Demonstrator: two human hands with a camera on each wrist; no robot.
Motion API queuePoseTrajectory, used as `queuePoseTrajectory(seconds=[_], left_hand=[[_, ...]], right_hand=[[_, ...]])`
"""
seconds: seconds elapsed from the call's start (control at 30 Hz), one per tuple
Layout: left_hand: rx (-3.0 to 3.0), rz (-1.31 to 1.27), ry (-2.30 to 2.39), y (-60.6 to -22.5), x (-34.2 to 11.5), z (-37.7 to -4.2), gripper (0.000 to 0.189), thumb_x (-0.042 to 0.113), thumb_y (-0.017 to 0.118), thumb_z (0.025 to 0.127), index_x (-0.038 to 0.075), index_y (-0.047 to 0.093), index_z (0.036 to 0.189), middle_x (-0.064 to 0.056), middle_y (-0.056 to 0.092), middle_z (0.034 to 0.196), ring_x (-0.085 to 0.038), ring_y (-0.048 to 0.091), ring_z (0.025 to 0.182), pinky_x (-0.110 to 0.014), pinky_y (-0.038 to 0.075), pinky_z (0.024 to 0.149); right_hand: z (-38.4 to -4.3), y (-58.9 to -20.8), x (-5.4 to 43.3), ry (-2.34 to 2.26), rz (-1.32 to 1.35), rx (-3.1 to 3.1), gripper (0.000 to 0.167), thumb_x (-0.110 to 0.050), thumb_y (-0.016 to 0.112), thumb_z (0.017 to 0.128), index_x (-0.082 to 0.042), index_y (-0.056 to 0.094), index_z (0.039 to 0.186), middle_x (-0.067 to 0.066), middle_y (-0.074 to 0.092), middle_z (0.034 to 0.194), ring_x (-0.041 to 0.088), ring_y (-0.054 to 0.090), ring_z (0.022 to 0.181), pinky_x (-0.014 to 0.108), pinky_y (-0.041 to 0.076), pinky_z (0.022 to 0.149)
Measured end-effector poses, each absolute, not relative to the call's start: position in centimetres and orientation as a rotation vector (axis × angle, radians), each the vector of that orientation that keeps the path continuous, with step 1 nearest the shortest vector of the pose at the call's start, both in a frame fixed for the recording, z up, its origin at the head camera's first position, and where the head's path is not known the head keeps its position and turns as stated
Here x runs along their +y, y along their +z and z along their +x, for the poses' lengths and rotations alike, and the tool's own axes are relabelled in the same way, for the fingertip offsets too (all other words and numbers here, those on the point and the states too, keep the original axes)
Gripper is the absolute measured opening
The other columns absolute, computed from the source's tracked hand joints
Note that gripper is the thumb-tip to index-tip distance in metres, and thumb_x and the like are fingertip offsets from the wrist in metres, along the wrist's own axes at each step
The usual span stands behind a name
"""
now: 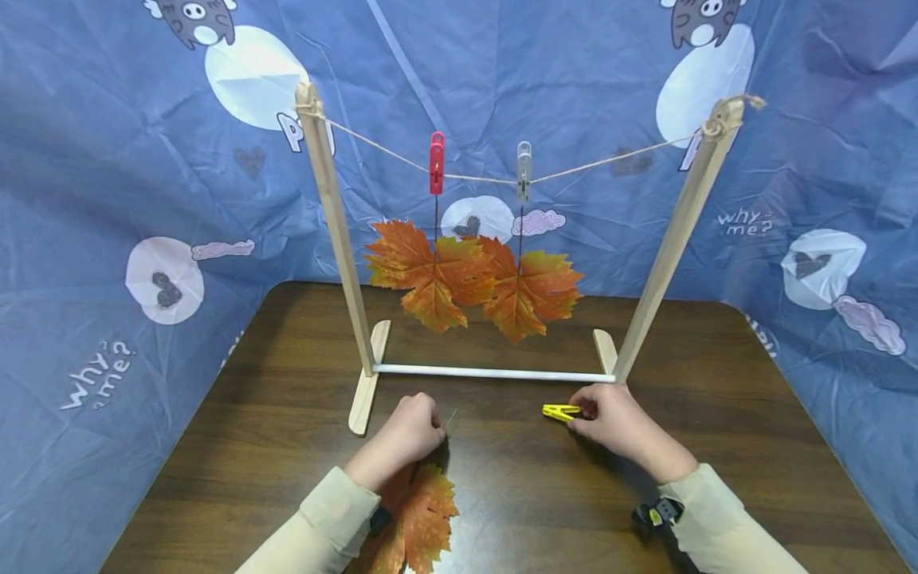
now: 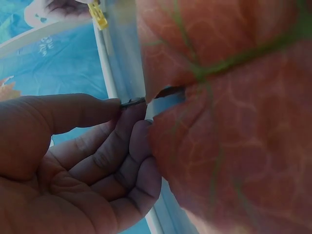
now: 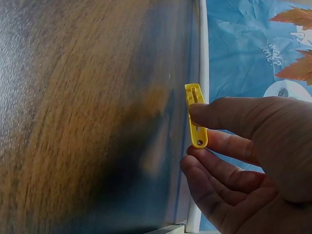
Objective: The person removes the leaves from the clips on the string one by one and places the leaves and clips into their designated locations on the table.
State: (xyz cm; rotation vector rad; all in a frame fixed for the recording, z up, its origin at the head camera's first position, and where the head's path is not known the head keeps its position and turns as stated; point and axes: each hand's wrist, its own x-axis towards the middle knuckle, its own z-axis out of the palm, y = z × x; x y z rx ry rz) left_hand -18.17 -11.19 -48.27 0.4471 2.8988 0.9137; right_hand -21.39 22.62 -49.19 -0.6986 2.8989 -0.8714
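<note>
My left hand (image 1: 407, 434) pinches the thin dark stem (image 2: 134, 102) of an orange maple leaf (image 1: 423, 518) between thumb and fingers. The leaf hangs below and behind that hand, and its green-veined side fills much of the left wrist view. In my right hand (image 1: 610, 418) a yellow clothespin (image 1: 559, 412) is held between thumb and fingers, its far end pointing left. Above both hands, a string (image 1: 602, 166) carries a red clothespin (image 1: 436, 163) and a grey clothespin (image 1: 524, 171), each gripping the stem of an orange-yellow leaf (image 1: 435, 275).
Two wooden posts (image 1: 333, 231) on flat feet hold the string's ends. A white rod (image 1: 495, 372) joins the posts low over the brown wooden table (image 1: 502, 486). A blue printed cloth (image 1: 172, 127) hangs behind and at both sides.
</note>
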Motion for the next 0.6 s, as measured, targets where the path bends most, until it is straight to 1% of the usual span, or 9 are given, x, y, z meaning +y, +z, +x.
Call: queuePoseTrajectory(seconds=[0.23,0.3,0.47,0.6], left_hand=[[2.898,0.446,0.916,-48.34,-11.06,-18.12,0.024,-0.004,0.073,0.073,0.012,0.064,0.056,0.007,0.057,0.056,-0.012,0.051,0.057,-0.031,0.047,0.056],[2.902,0.446,0.915,-48.37,-11.08,-18.1,0.023,-0.003,0.073,0.073,0.011,0.065,0.056,0.006,0.058,0.057,-0.013,0.052,0.057,-0.032,0.048,0.057],[2.915,0.458,0.913,-48.62,-11.12,-18.13,0.023,-0.003,0.073,0.072,0.011,0.065,0.057,0.005,0.059,0.058,-0.013,0.053,0.057,-0.033,0.049,0.057],[2.923,0.48,0.911,-48.82,-11.16,-18.15,0.023,-0.004,0.073,0.071,0.011,0.065,0.056,0.005,0.058,0.057,-0.014,0.053,0.057,-0.033,0.049,0.057]], right_hand=[[-21.36,-49.34,22.62,-0.826,-0.714,2.92,0.018,-0.008,0.086,0.077,-0.003,0.075,0.09,-0.001,0.067,0.078,0.014,0.061,0.071,0.034,0.051,0.066],[-21.34,-49.4,22.64,-0.804,-0.719,2.926,0.017,-0.009,0.086,0.077,-0.004,0.076,0.089,-0.003,0.067,0.077,0.013,0.061,0.071,0.037,0.049,0.071],[-21.29,-49.51,22.67,-0.76,-0.709,2.938,0.017,-0.011,0.087,0.077,-0.005,0.077,0.09,-0.005,0.066,0.076,0.011,0.06,0.071,0.044,0.044,0.077],[-21.26,-49.64,22.68,-0.751,-0.699,2.935,0.018,-0.011,0.088,0.077,-0.005,0.077,0.09,-0.005,0.066,0.076,0.011,0.059,0.071,0.044,0.045,0.076]])
